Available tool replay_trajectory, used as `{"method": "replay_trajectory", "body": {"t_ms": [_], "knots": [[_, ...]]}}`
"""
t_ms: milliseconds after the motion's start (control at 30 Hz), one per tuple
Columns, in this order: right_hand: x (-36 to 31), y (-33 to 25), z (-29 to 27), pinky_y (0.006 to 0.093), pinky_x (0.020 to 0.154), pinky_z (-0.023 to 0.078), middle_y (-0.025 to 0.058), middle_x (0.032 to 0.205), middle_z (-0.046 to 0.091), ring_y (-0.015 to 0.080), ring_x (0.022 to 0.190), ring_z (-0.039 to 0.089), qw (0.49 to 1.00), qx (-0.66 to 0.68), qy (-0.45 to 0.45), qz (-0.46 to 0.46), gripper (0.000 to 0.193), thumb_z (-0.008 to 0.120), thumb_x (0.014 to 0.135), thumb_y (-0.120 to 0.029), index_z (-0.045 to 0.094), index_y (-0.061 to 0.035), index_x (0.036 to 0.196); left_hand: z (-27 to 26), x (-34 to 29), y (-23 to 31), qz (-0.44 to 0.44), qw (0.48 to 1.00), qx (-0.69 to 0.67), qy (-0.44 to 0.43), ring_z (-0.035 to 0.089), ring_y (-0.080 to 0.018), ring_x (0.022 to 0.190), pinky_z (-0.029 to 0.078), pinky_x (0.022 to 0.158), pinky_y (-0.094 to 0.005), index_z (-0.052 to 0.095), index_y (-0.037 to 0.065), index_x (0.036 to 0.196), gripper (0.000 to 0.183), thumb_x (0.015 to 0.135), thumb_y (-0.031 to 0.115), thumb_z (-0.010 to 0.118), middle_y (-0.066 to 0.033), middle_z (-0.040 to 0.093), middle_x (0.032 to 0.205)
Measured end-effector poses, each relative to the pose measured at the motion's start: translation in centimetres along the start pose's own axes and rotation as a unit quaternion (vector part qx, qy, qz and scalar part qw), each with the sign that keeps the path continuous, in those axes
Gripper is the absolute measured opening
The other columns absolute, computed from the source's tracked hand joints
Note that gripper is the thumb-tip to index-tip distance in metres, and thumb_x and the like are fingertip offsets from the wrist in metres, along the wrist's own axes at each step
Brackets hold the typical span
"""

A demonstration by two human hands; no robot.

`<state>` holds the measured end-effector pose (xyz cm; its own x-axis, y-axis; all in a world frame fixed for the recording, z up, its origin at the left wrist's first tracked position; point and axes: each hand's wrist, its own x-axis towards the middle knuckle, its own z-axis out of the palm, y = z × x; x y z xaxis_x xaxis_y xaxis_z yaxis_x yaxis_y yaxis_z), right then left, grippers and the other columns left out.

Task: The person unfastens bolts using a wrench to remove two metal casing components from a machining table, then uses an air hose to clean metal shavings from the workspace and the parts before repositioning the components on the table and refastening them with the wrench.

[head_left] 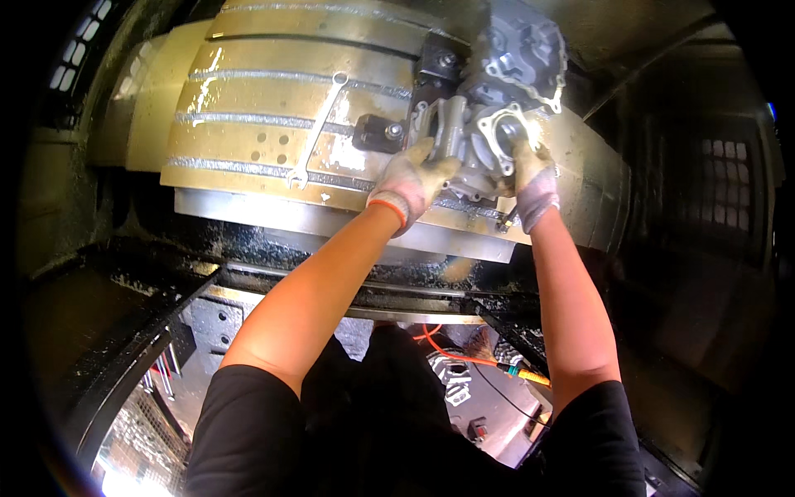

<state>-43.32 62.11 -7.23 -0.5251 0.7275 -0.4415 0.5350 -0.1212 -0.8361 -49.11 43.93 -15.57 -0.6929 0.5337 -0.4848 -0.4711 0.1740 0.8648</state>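
Note:
A grey cast metal housing [472, 170] with round flanged openings lies at the right part of a slotted machine table [240, 99]. My left hand [411, 178], in a pale work glove with an orange cuff, grips its left side. On its right side, my gloved right hand [534, 176] holds on beside the bright ring-shaped flange; some of its fingers are hidden by the casting. Just beyond stands a second, larger grey casting [517, 54]. Dark clamp blocks with bolts [379, 132] sit to the left of the housing.
A combination wrench [319, 131] lies on the table, left of the clamps. Shiny wet patches and metal chips mark the slots. A metal ledge [397, 311] runs between me and the table. Below are an orange hose [451, 354] and metal parts [455, 381] on the floor.

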Motion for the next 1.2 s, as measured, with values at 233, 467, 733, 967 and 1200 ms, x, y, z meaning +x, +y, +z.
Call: {"method": "replay_trajectory", "body": {"t_ms": [233, 467, 733, 967, 1200], "knots": [[3.9, 4.8, -9.1, 0.0351, 0.07, 0.055, 0.0108, 0.095, 0.072, 0.0197, 0.079, 0.066, 0.983, 0.158, 0.037, -0.09, 0.056, 0.066, 0.098, -0.051, 0.063, -0.0016, 0.125, 0.3, -2.7, 7.1, 0.345, 0.853, 0.381, 0.088, 0.058, -0.038, 0.132, 0.048, 0.111, -0.0457, 0.059, -0.004, 0.137, 0.061, 0.089, 0.032, 0.071, -0.0267, 0.061, 0.139], [10.4, 17.8, -10.6, 0.0362, 0.069, 0.05, 0.0076, 0.092, 0.071, 0.0198, 0.081, 0.062, 0.962, 0.195, 0.119, 0.151, 0.045, 0.065, 0.098, -0.052, 0.071, -0.008, 0.108, 9.2, 3.3, 13.1, 0.508, 0.646, 0.556, -0.12, 0.062, -0.0333, 0.125, 0.041, 0.115, -0.0455, 0.065, 0.009, 0.135, 0.042, 0.099, 0.029, 0.057, -0.015, 0.068, 0.132], [8.5, 15.0, -6.2, 0.0361, 0.078, 0.055, 0.009, 0.103, 0.072, 0.0208, 0.088, 0.066, 0.918, 0.364, 0.103, 0.115, 0.044, 0.058, 0.105, -0.039, 0.07, 0.0019, 0.117, 10.4, 4.3, 12.7, 0.483, 0.646, 0.579, -0.12, 0.067, -0.0362, 0.112, 0.048, 0.103, -0.0459, 0.069, 0.006, 0.122, 0.032, 0.097, 0.023, 0.06, -0.0177, 0.072, 0.117], [20.1, 21.7, -16.8, 0.0406, 0.104, 0.053, 0.021, 0.124, 0.07, 0.0353, 0.115, 0.068, 0.946, -0.047, -0.172, -0.269, 0.046, 0.076, 0.085, -0.006, 0.064, 0.0005, 0.129, 12.2, 4.6, 13.4, 0.483, 0.666, 0.552, -0.136, 0.068, -0.0368, 0.109, 0.05, 0.1, -0.0463, 0.071, 0.004, 0.117, 0.032, 0.094, 0.024, 0.062, -0.0181, 0.073, 0.114], [12.6, 6.0, -19.2, 0.0368, 0.115, 0.043, 0.0148, 0.141, 0.062, 0.0277, 0.131, 0.058, 0.937, -0.114, -0.295, -0.148, 0.074, 0.077, 0.089, -0.047, 0.054, -0.0065, 0.147, 11.1, 4.2, 13.7, 0.472, 0.668, 0.561, -0.128, 0.068, -0.036, 0.106, 0.05, 0.099, -0.0462, 0.071, 0.003, 0.114, 0.031, 0.092, 0.023, 0.063, -0.0176, 0.073, 0.11]]}}
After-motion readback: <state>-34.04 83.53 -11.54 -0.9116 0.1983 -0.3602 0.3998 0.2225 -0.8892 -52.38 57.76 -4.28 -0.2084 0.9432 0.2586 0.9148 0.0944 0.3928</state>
